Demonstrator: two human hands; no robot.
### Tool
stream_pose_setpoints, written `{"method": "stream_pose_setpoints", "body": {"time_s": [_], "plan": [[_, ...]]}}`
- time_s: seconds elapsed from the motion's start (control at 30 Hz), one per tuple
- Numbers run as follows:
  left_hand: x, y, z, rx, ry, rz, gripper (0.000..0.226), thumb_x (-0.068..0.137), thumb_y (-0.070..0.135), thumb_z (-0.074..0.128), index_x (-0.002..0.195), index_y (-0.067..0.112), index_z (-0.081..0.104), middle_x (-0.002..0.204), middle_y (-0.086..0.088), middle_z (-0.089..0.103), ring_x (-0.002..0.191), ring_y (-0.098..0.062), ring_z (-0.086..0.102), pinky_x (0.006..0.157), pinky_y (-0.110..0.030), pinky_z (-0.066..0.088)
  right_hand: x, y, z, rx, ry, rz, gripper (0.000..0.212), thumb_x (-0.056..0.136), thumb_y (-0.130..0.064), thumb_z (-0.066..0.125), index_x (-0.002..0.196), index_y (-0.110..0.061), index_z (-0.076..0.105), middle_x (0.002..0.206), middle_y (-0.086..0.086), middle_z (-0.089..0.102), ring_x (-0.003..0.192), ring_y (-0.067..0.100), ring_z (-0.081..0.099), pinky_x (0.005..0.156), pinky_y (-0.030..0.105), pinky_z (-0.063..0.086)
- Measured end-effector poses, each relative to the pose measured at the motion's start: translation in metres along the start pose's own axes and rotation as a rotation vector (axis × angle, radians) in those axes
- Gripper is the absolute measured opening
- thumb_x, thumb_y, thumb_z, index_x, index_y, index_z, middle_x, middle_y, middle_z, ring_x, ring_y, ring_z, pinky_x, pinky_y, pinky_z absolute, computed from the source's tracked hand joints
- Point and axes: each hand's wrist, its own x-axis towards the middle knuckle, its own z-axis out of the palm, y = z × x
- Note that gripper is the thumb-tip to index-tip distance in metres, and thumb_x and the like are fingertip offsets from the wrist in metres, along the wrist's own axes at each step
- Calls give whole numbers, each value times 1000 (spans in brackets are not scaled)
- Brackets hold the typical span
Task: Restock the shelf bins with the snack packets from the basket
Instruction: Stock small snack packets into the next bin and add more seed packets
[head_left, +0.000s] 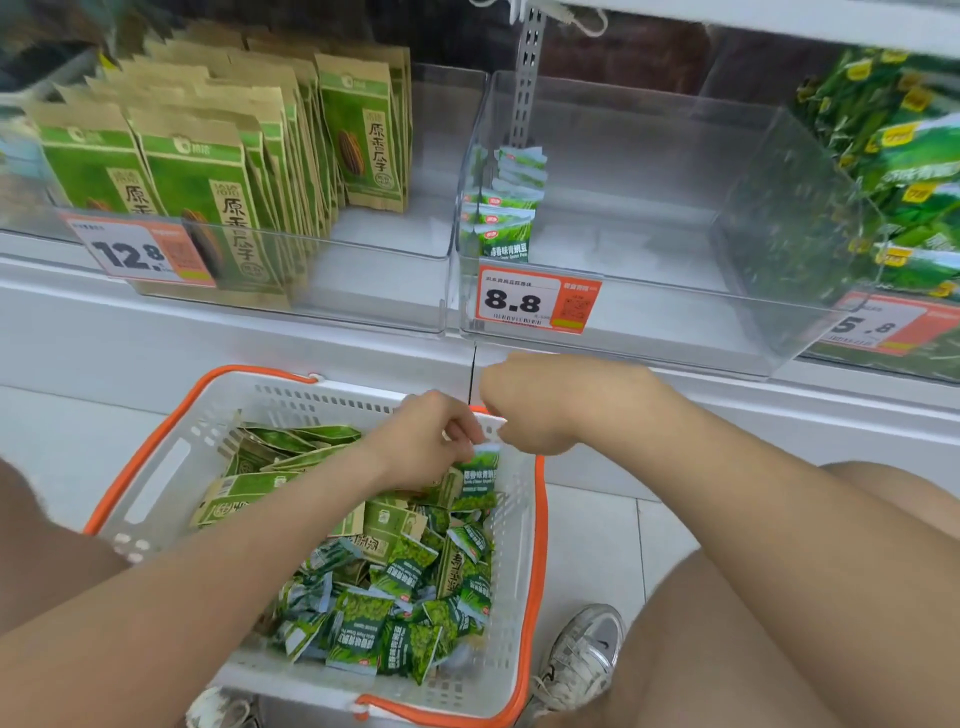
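A white basket (156, 467) with orange handles stands on the floor below the shelf. It holds several small green pea packets (395, 623) and kraft-and-green seed bags (244, 493). My left hand (426, 441) reaches into its far right corner and pinches the top of one green pea packet (480, 480). My right hand (530, 405) hovers just right of it above the basket rim, fingers curled under with nothing visible in them. The clear middle bin (649, 291), tagged 8.8, holds a short row of pea packets (506, 218) at its left wall.
The left bin (374, 291), tagged 12.8, is packed with upright seed bags (208, 176). The right bin holds green packets (904, 171). My knees flank the basket, and a sneaker (582, 654) rests on the tiled floor at its right.
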Motion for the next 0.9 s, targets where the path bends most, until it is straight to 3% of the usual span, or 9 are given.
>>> {"method": "stream_pose_setpoints", "body": {"time_s": [0.13,0.2,0.33,0.43,0.6,0.7,0.8,0.9], "plan": [[-13,39,-43,-382,146,32,8,92,9,80,91,17,77,78,1,73,73,-17,75,72,-37,66,-18,14,-10,142,23,58,39,98,-51,63,86,-15,52,81,1,57,78,24,60,65,36,50],[-21,52,-59,-471,187,71,5,92,10,80,91,14,77,75,-1,72,76,-21,76,77,-44,66,-24,22,-15,292,130,77,46,92,-57,69,102,-12,60,85,2,63,83,23,63,71,37,52],[-35,70,-79,-558,240,170,6,93,6,77,94,11,77,76,-7,73,74,-21,75,73,-40,66,-34,24,-20,730,348,99,45,85,-41,84,118,-23,59,87,-10,61,78,10,65,64,29,51],[-40,79,-90,-594,294,231,10,93,4,76,93,15,76,81,-21,72,67,-25,72,65,-35,64,-36,22,-20,1008,343,46,35,85,-25,86,111,-23,63,91,4,75,76,18,77,76,39,64],[-39,86,-95,-588,391,268,5,91,7,79,94,11,76,80,-18,74,67,-27,73,65,-36,64,-38,25,-29,863,461,91,25,84,-32,85,101,-26,69,85,3,75,75,18,72,70,37,58],[-39,93,-95,-581,537,301,3,97,12,74,94,12,74,79,-12,74,69,-24,75,63,-34,61,-41,32,-36,1012,479,51,15,90,-21,80,102,-15,73,90,19,75,82,32,75,77,50,64],[-36,94,-100,-337,781,319,8,99,19,70,91,19,71,81,3,73,76,-13,73,68,-29,56,-45,48,-51,1215,555,65,18,94,-15,76,110,-6,73,89,21,75,73,27,72,74,46,65],[-34,93,-103,-110,885,354,6,92,18,71,89,22,70,92,10,68,90,-8,64,80,-25,49,-38,68,-62,1367,750,32,22,98,-16,72,119,-10,69,101,16,77,83,24,75,80,44,63]]}}
